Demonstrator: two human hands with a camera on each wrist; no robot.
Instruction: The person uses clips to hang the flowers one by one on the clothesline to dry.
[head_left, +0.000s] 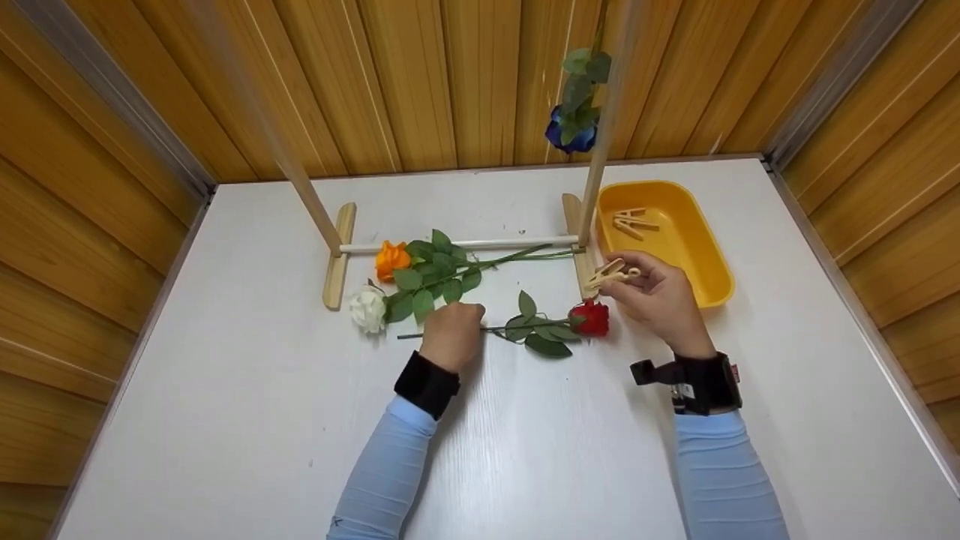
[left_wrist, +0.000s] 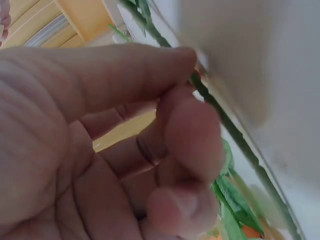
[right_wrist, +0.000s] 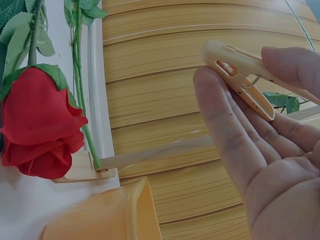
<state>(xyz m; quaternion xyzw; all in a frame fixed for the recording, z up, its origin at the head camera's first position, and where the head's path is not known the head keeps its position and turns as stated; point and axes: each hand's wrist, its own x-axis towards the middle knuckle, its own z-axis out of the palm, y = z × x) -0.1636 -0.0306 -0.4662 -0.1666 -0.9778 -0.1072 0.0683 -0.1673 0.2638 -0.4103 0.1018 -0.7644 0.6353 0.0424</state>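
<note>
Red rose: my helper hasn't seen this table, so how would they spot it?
On the white table, find the wooden stand's right foot, beside the yellow tray. Just in front is the red rose, the only red bloom, facing right.

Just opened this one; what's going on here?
A person's left hand pinches the stem of a red rose, while the right hand holds a clothespin beside a yellow tray with more pins inside. An orange rose and a white rose lie by the wooden rack. A blue flower hangs head-down near its right post.
</note>
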